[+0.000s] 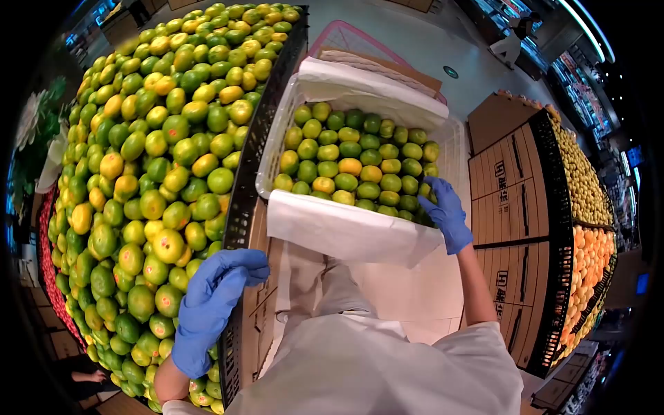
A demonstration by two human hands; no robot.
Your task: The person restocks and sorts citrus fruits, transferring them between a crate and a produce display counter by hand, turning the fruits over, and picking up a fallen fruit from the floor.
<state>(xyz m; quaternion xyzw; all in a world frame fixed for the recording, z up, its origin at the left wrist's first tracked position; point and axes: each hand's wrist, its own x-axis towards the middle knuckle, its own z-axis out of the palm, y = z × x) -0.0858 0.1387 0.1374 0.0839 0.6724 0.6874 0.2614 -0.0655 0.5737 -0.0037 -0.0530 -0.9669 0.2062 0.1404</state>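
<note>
Both my hands wear blue gloves. My left hand [216, 301] hovers by the black edge of the big fruit display, its fingers pressed together and bent, with no fruit visible in them. At the right end of a white plastic crate [456, 149], my right hand [446, 214] has its finger and thumb around a green mandarin [424, 189]; its other fingertips are partly hidden. Rows of green and yellow mandarins [360, 162] fill the crate. White paper liner [346, 225] folds out over its near and far sides.
A sloping heap of green-yellow mandarins [166, 200] rises at left behind a black slatted rim [252, 145]. Stacked cardboard boxes [512, 207] stand at right, beside displays of orange fruit [588, 266] and small yellow fruit [581, 173]. A pink crate [346, 31] lies beyond. Another person [513, 41] stands far off.
</note>
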